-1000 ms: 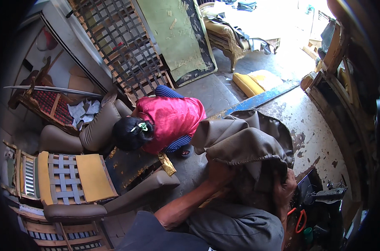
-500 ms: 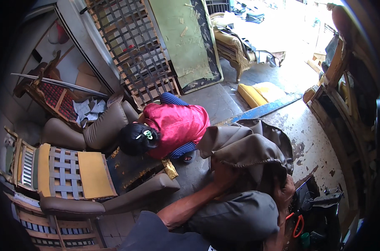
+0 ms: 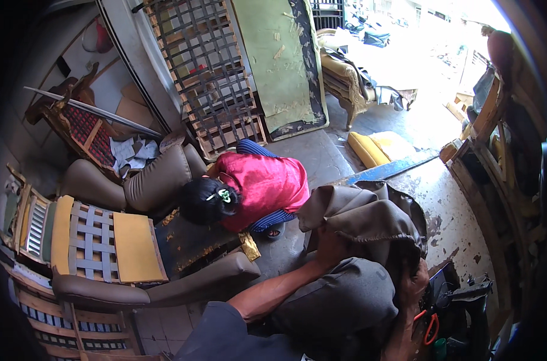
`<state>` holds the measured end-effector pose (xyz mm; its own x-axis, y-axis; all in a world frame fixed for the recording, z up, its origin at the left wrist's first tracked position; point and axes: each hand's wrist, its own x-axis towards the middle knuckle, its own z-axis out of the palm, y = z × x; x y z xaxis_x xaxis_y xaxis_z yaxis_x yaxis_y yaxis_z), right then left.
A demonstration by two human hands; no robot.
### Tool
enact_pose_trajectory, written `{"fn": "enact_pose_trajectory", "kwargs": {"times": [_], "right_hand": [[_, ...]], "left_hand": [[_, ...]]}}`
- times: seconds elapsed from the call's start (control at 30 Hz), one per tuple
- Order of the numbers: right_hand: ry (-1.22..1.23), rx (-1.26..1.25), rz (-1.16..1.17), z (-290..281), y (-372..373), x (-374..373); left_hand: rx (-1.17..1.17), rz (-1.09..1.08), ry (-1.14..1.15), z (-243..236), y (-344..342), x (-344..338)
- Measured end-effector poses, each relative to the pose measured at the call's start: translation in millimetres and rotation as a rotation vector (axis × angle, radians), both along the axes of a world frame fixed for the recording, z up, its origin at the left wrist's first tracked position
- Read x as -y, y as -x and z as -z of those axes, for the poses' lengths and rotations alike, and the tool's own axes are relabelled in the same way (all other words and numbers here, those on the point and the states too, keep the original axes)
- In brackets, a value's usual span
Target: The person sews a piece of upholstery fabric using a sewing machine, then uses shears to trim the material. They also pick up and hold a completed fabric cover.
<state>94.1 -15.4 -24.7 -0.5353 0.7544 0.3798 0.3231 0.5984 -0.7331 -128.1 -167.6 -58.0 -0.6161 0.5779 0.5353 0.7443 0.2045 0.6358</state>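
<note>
A brown leather-like cover (image 3: 369, 218) with a stitched seam hangs bunched over and in front of my raised knee. My left hand (image 3: 333, 245) is closed on its near left side, with the fingertips partly tucked beneath a fold. On the right, my right hand (image 3: 414, 280) grips the lower edge of the same cover, its fingers curled and partly hidden. The inside of the cover looks dark. Close to my right forearm lie scissors with orange handles (image 3: 431, 328).
A person in a red top (image 3: 267, 183) crouches ahead beside a partly upholstered sofa frame (image 3: 93, 240) with webbing. A brown padded armrest (image 3: 204, 278) lies near my left arm. Wooden frames (image 3: 496, 198) stand at right; a blue-edged step (image 3: 394, 168) crosses beyond the cover.
The whole view has shifted slightly, so most things sit a little lower and to the right. Both hands keep their hold on the cover, whose folds look nearly the same.
</note>
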Motion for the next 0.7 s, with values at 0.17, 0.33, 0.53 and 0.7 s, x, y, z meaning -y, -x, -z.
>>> {"fn": "enact_pose_trajectory", "kwargs": {"times": [0.17, 0.33, 0.53, 0.7], "right_hand": [[-0.084, 0.032, -0.003, 2.5, -3.0, -0.6], [-0.069, 0.013, 0.008, 6.8, -0.9, -0.8], [-0.125, 0.019, 0.024, 14.7, -4.9, -10.6], [-0.132, -0.009, 0.003, 20.8, -4.6, -13.6]], "left_hand": [[-0.052, -0.027, -0.009, 1.2, 1.6, 0.5], [-0.165, -0.047, 0.082, 46.7, 13.6, -1.8], [-0.133, -0.027, 0.063, 37.2, 17.0, -1.9], [-0.09, -0.012, 0.03, 18.4, 15.0, 5.3]]}}
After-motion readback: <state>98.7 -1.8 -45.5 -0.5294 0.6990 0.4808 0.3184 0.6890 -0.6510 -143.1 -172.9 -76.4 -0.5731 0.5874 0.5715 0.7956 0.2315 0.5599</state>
